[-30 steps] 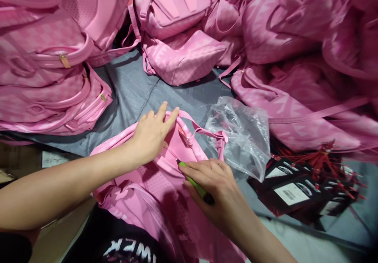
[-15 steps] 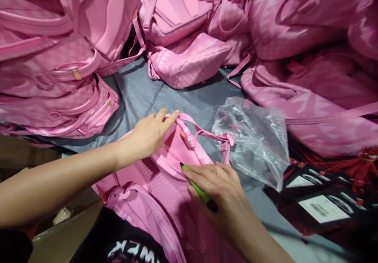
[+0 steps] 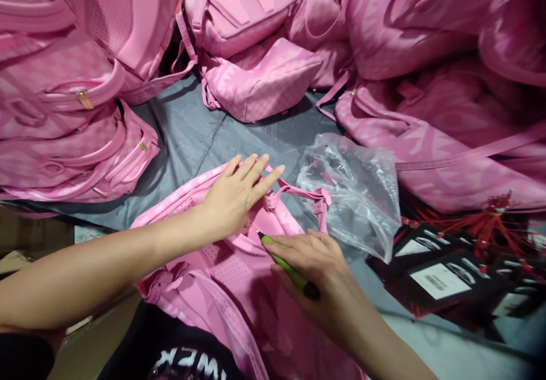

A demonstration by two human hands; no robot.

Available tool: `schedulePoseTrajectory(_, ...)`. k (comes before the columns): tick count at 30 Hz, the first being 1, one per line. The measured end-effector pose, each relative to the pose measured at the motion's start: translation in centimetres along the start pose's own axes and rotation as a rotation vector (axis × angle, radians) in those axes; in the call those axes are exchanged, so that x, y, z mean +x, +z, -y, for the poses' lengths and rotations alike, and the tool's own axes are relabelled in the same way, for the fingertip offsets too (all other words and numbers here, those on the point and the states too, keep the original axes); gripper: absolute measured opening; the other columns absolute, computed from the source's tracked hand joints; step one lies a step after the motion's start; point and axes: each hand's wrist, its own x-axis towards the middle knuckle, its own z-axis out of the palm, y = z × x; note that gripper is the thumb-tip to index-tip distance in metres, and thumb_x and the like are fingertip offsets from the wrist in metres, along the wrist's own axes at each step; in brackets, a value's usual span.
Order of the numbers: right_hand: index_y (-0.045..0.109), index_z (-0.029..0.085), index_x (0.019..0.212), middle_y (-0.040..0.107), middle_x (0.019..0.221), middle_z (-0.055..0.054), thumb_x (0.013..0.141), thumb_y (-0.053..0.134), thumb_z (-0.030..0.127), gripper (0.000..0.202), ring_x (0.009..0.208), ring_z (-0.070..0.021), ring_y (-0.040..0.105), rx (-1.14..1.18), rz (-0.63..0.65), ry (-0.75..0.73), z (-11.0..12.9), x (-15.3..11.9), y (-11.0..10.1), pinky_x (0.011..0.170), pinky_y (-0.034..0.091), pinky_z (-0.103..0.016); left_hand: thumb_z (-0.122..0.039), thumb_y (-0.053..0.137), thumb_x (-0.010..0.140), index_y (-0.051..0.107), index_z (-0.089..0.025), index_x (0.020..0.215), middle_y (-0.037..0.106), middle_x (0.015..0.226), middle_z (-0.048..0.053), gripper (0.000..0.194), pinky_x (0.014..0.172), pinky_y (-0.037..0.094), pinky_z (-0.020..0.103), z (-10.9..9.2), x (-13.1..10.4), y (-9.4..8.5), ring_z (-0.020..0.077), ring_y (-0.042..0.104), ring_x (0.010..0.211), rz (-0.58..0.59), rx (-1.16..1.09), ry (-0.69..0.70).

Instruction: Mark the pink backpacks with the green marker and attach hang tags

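A pink backpack [image 3: 239, 300] lies back-panel up at the table's near edge, its mesh padding facing me. My left hand [image 3: 234, 195] rests flat across the top of it, fingers stretched out near the loop and strap. In my right hand [image 3: 311, 260] is a slim green-handled tool with a thin metal tip [image 3: 290, 267], gripped like a pen. The tip points at the backpack's top panel, close under my left palm; whether it touches the fabric I cannot tell. A pink strap [image 3: 305, 191] runs from the bag's top toward the clear plastic bag [image 3: 350, 192].
Stacked pink backpacks [image 3: 63, 118] rise at the left. More backpacks [image 3: 260, 81] are piled along the back and right. Black hang tags [image 3: 443, 275] with red strings [image 3: 497, 221] lie at the right. A grey cloth [image 3: 183, 135] covers the table.
My left hand has slid right along the backpack's top and its fingers have spread. The green tool stays in my right hand, its tip near the same panel. The view has shifted slightly.
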Motion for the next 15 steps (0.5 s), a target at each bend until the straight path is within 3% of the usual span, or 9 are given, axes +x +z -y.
schedulePoseTrajectory(8,0.070,0.027,0.107,0.075,0.106,-0.002,0.091,0.059,0.019,0.021,0.097,-0.0198,0.068,0.069,0.056,-0.031,0.1,1.4,-0.4,0.094,0.043,-0.042,-0.047,0.074,0.075,0.012,-0.014,0.156,0.025,0.159,0.017,0.107,0.120,0.014,0.047,-0.1,0.0,-0.2,0.0317,0.026,0.144,0.011,-0.005,-0.014)
schedulePoseTrajectory(15,0.072,0.026,0.096,0.075,0.094,-0.002,0.087,0.060,0.014,0.019,0.086,-0.0194,0.065,-0.120,0.106,-0.028,1.5,2.4,-0.6,0.082,0.043,-0.037,-0.045,0.068,0.080,0.016,-0.013,0.155,0.029,0.157,0.018,0.097,0.120,0.014,0.049,-0.2,0.0,-0.2,0.0319,0.027,0.143,0.010,-0.022,-0.022)
